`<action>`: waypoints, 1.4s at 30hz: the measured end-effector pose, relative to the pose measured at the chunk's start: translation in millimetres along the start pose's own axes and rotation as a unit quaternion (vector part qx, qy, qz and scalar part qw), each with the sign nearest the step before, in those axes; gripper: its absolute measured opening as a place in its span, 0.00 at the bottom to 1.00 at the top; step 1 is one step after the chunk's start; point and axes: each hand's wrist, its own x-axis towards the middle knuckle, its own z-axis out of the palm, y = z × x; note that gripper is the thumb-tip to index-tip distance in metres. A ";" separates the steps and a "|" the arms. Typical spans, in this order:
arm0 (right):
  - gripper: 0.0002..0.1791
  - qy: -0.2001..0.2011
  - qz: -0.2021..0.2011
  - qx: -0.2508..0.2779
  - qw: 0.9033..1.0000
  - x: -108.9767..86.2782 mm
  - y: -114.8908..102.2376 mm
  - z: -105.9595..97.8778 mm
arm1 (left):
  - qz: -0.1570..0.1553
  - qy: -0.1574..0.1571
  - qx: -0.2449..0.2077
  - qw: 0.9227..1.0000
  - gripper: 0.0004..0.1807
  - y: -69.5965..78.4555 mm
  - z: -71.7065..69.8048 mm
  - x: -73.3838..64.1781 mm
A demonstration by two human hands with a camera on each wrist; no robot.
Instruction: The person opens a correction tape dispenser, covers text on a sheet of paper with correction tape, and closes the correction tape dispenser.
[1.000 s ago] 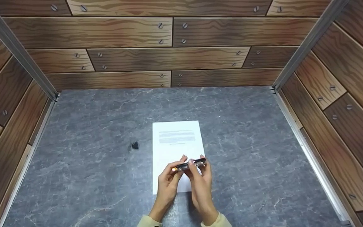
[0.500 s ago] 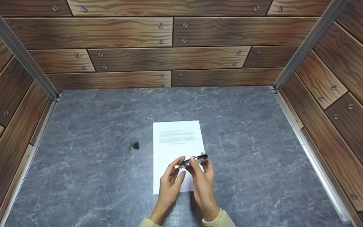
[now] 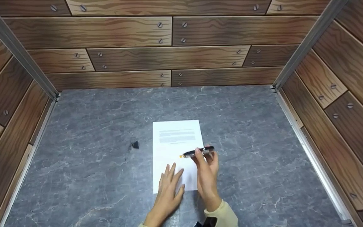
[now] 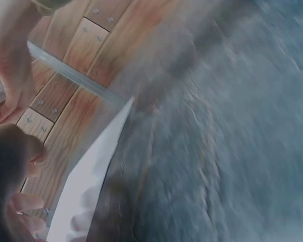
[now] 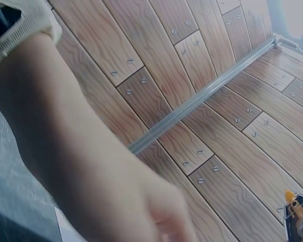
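The right hand (image 3: 207,171) pinches a dark pen (image 3: 198,152) with an orange tip, held nearly level above the right edge of a printed white sheet (image 3: 175,138). The left hand (image 3: 169,186) lies flat, fingers spread, on the sheet's lower part. A small black cap (image 3: 135,145) sits on the grey marbled tabletop (image 3: 90,157), left of the sheet.

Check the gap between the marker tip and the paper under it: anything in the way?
Nothing visible. The right hand pinches the marker above the sheet of paper, orange tip toward bare white paper. The left hand lies flat on the sheet's near end, short of the tip. The small black cap sits on the table, left of the sheet.
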 end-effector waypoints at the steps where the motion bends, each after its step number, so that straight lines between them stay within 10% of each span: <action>1: 0.23 -0.001 -0.004 -0.001 1.000 2.1 -0.2 0.4 | 0.004 -0.011 0.025 1.000 0.27 -1.1 -0.3 -1.8; 7: 0.28 -0.006 -0.024 -0.018 1.000 16.2 0.2 3.6 | -0.007 -0.078 0.137 0.987 0.32 -6.1 -0.9 -9.4; 15: 0.25 -0.002 -0.079 -0.011 0.997 38.3 8.9 9.9 | -0.044 -0.152 0.174 0.972 0.33 -9.3 -1.6 -15.9; 26: 0.32 -0.003 -0.119 -0.006 0.993 75.2 37.6 17.4 | -0.030 -0.140 0.179 0.973 0.34 -15.9 -1.1 -20.9; 42: 0.41 0.052 -0.131 -0.157 0.978 115.7 76.7 19.4 | -0.045 -0.163 0.173 0.970 0.33 -16.7 1.0 -21.7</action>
